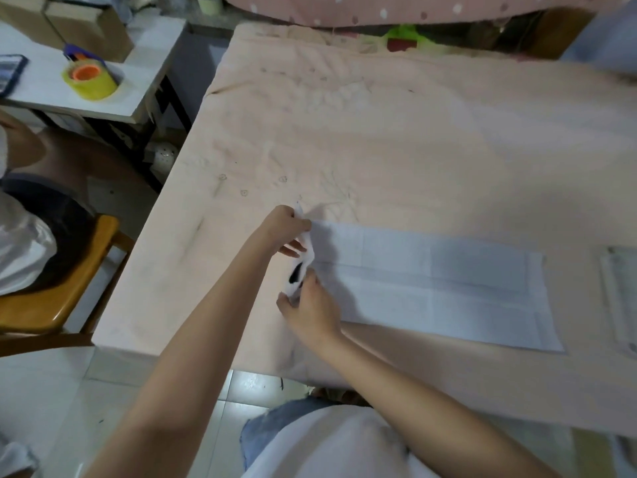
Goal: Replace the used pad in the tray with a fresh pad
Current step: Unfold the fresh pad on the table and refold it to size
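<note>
The tray runs off the right edge — the pad's left end bunches, blurred, behind fingers.

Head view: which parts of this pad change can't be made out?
- Tray: cut off by the right frame edge; its contents are unreadable.
- Left end of the white pad: bunched and covered by the left hand and right hand.
- Dark mark on that end: partly hidden between the hands; cannot tell what it is.
- Fingers: mostly hidden behind the pad and hands.

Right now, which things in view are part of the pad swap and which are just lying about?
In the job:
white pad, unfolded flat
left hand and right hand, gripping its left end
tray at right edge

Lying about:
yellow tape roll
cardboard box
wooden chair
</note>
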The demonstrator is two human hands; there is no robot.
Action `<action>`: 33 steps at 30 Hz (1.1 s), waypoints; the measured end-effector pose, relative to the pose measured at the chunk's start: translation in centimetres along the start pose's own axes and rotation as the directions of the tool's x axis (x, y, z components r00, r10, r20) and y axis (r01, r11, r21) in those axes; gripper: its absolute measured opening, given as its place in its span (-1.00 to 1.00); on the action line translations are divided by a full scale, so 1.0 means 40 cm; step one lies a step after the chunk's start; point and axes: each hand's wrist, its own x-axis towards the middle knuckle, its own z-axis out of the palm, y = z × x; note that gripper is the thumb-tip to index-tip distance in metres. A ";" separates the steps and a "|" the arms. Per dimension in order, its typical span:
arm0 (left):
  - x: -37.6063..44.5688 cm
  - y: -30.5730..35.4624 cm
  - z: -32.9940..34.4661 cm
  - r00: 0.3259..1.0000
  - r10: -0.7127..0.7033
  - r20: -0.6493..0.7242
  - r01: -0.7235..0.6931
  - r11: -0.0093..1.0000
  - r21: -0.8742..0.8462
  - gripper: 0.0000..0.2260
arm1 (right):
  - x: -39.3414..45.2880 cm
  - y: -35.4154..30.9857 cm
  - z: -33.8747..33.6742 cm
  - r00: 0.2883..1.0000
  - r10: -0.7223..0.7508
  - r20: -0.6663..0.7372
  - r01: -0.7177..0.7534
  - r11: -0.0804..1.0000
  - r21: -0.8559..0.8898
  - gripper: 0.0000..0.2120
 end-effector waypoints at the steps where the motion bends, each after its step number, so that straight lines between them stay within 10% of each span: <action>1: 0.000 0.006 0.015 1.000 -0.002 0.009 0.001 1.000 0.013 -0.87 | -0.003 0.011 -0.012 0.999 0.030 0.023 -0.031 0.999 0.033 -0.76; 9: 0.015 0.039 0.145 0.998 0.019 0.061 -0.033 0.972 0.233 -0.90 | -0.007 0.106 -0.089 0.925 0.372 0.073 -0.348 0.756 0.554 -0.73; 33: 0.033 0.041 0.359 0.984 0.176 0.033 -0.161 0.792 0.589 -0.67 | -0.041 0.298 -0.170 0.881 0.457 0.122 -0.443 0.707 0.551 -0.88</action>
